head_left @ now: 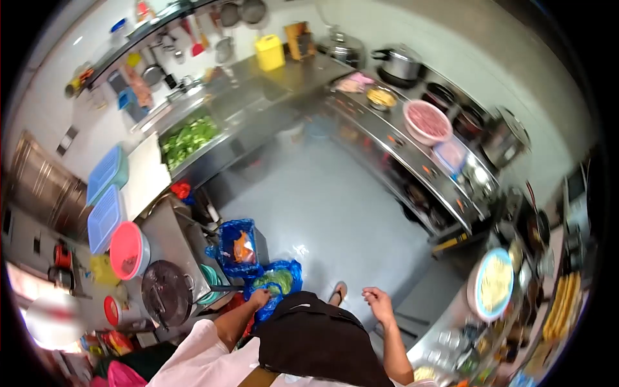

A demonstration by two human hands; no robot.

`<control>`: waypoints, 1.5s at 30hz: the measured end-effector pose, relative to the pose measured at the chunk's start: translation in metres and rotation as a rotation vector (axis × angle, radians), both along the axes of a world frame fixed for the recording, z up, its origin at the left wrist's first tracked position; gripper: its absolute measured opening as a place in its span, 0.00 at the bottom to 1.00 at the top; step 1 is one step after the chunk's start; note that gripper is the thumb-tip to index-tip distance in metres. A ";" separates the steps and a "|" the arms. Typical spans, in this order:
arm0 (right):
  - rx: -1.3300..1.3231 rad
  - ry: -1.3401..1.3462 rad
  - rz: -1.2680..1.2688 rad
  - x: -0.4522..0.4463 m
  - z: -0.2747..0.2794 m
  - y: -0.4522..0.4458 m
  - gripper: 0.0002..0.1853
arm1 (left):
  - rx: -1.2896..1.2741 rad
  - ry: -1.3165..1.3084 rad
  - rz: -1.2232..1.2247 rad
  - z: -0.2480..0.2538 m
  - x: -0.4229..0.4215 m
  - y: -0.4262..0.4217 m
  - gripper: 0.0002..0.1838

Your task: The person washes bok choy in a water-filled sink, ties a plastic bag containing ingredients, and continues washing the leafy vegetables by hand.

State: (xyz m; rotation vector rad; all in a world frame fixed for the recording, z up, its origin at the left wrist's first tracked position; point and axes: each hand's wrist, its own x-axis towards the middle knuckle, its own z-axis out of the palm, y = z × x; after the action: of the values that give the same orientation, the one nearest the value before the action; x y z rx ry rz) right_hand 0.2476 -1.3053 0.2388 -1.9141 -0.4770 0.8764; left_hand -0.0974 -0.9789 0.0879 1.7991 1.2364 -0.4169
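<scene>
My left hand (260, 298) is down beside the bin, its fingers closed on the edge of a blue plastic bag (295, 269). Light green vegetable pieces (276, 280) lie in the mouth of that bag, on the floor. Just behind it stands a bin (260, 245) lined with another blue bag, with orange and pale scraps (243, 248) inside. Out to my right, my right hand (377, 303) hangs over the floor, fingers loosely bent and apart, with nothing in it.
At left, a steel table holds a round dark chopping board (167, 293), a pink basin (126, 250) and blue baskets (105, 216). Chopped greens (190, 140) fill the sink. A stove counter (393, 138) carries pots and a pink bowl of meat (427, 122). A white-and-blue basin (509, 258) stands right.
</scene>
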 end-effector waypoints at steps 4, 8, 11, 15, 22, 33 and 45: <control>-0.030 -0.120 0.236 0.120 0.013 0.093 0.11 | -0.068 -0.230 0.326 0.027 0.064 0.013 0.20; -0.024 -0.171 0.365 0.186 0.045 0.213 0.12 | -0.019 -0.280 0.510 -0.018 0.081 0.016 0.21; 0.003 -0.191 0.483 0.207 0.022 0.300 0.12 | -0.066 -0.029 0.439 -0.040 0.078 0.032 0.24; 0.014 -0.160 0.637 0.195 0.011 0.398 0.11 | -0.125 0.121 0.583 -0.056 0.078 0.064 0.22; -0.021 -0.215 0.955 0.186 0.057 0.591 0.14 | 0.287 -0.074 0.388 -0.047 0.112 0.232 0.14; 0.104 -0.213 1.195 0.192 0.041 0.886 0.13 | 0.183 -0.256 1.047 0.008 0.167 0.429 0.14; 0.100 -0.296 1.358 0.169 0.028 1.145 0.15 | 0.282 -0.699 1.588 0.051 0.148 0.596 0.14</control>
State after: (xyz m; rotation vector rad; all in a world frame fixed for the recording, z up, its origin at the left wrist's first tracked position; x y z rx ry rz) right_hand 0.4165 -0.1602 0.2668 -1.4520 -2.0685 1.3064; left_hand 0.0503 -0.3833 0.1391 0.5461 1.7400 1.1921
